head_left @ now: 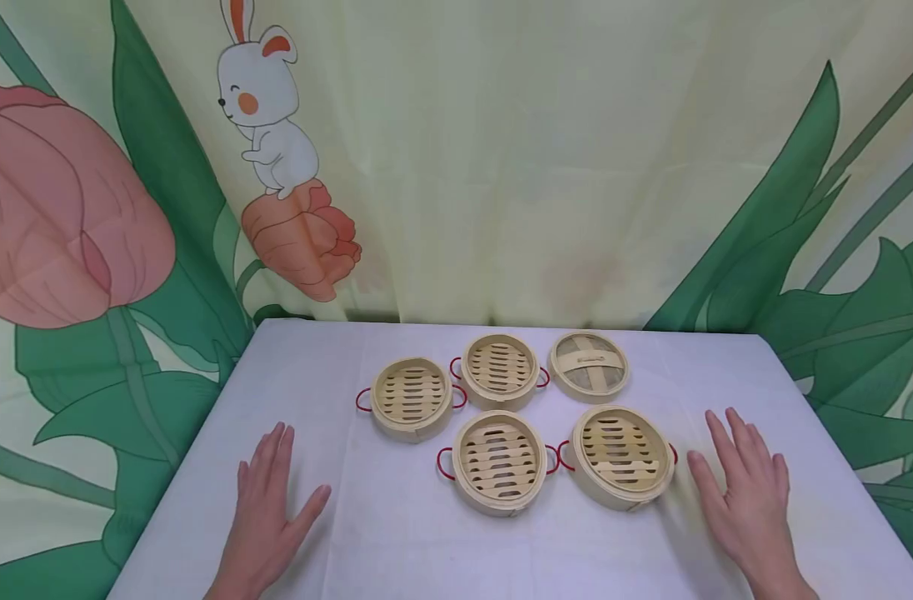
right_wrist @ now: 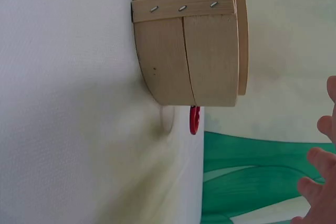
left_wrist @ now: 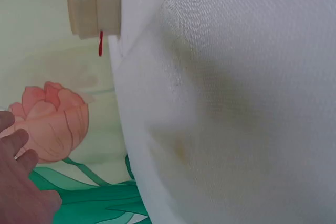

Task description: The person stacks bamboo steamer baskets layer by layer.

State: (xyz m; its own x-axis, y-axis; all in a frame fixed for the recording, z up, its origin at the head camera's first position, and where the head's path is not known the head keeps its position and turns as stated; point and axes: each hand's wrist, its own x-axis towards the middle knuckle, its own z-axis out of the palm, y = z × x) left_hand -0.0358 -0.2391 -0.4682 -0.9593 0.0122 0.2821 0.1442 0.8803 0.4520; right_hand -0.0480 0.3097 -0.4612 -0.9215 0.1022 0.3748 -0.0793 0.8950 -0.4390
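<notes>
Several round bamboo steamer baskets with slatted bottoms and red side handles stand on a white table. The back left basket (head_left: 411, 395), back middle basket (head_left: 499, 368), front middle basket (head_left: 500, 462) and front right basket (head_left: 623, 457) sit close together. A bamboo lid (head_left: 589, 363) with a crossed band lies at the back right. My left hand (head_left: 267, 508) is left of the baskets, fingers extended and thumb apart, holding nothing. My right hand (head_left: 749, 492) is just right of the front right basket, fingers spread, also holding nothing. The right wrist view shows a basket wall (right_wrist: 184, 51) with a stapled strip.
The baskets rest on a white cloth-covered table (head_left: 396, 533). Behind it hangs a pale curtain (head_left: 501, 167) printed with a rabbit, tulips and green leaves. The table's back edge runs close behind the lid and back middle basket.
</notes>
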